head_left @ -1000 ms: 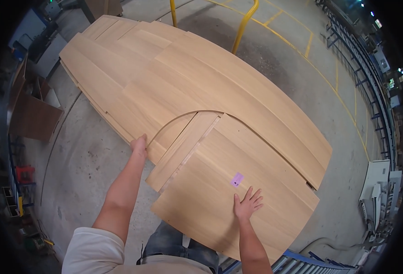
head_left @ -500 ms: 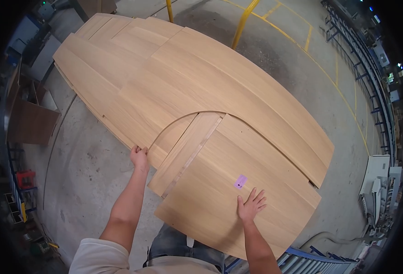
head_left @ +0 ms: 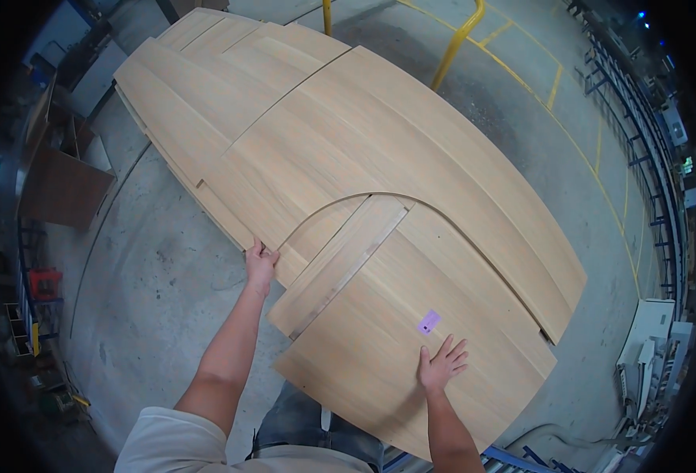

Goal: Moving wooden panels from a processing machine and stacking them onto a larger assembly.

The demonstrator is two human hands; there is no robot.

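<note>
Near panel (head_left: 375,323), pale wood grain, lies over the stack right in front of the person; its nearest edge reaches out above the jeans (head_left: 293,418). Roller conveyor (head_left: 505,457), blue, partly seen below its right end

Right hand (head_left: 445,364): palm down on near panel, fingers spread, gripping nothing. Purple label (head_left: 429,322) on the same face, just beyond the fingertips

Narrow board (head_left: 336,276) lies along near panel's left side, a pale strip showing between the two

Left hand (head_left: 261,264): thumb and fingers bent, pinching far panel (head_left: 411,150) at its left near corner. Underside of grip hidden; how far the fingers reach below, cannot tell. Near edge of far panel shows as an arc around narrow board and near panel

Beyond far panel, a dark seam, then back panel (head_left: 222,87), similar wood. Brown cabinet (head_left: 64,185) stands on the floor (head_left: 167,229) to the left, well apart from the stack. Yellow rail (head_left: 458,43) rises behind the far side
</note>
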